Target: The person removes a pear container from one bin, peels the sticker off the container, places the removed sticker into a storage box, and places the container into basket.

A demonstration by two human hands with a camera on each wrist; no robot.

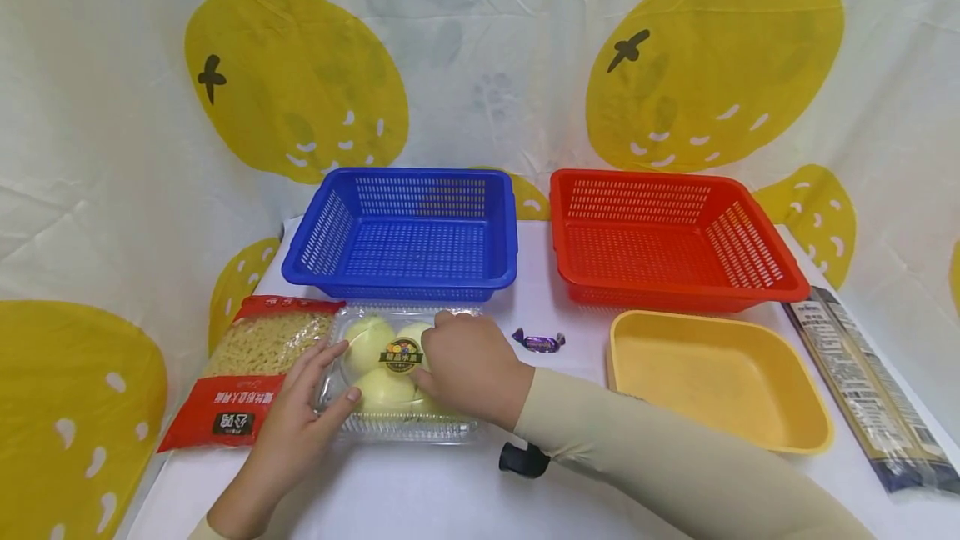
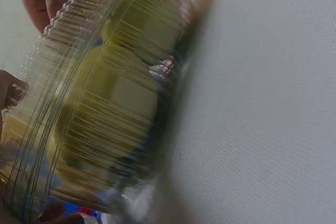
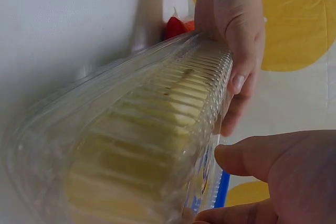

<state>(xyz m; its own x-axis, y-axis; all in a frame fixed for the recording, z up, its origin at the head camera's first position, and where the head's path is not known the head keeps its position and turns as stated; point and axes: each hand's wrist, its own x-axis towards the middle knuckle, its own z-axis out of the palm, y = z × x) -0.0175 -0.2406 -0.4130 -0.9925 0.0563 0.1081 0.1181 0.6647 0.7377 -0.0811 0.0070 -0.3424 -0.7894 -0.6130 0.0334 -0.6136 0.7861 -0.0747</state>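
Note:
A clear plastic fruit box (image 1: pixel 352 423) with a lid lies on the table, with several pale yellow-green round fruits (image 1: pixel 381 390) inside. A round dark label (image 1: pixel 401 355) sits on its lid. My left hand (image 1: pixel 296 415) rests on the left side of the box, thumb and fingers spread apart and fairly straight. Over the lid's right half is my right hand (image 1: pixel 472 365), knuckles bent and thumb near the label. The fingertips are hidden from above. In the right wrist view, the right thumb (image 3: pixel 241 156) and a finger lie apart at the lid.
A red-ended pasta bag (image 1: pixel 255 373) lies left of the box. Behind stand a blue basket (image 1: pixel 401 282) and a red basket (image 1: pixel 675 294). A wrapped purple candy (image 1: pixel 540 342), a yellow tray (image 1: pixel 712 382) and a long flat packet (image 1: pixel 870 390) are to the right.

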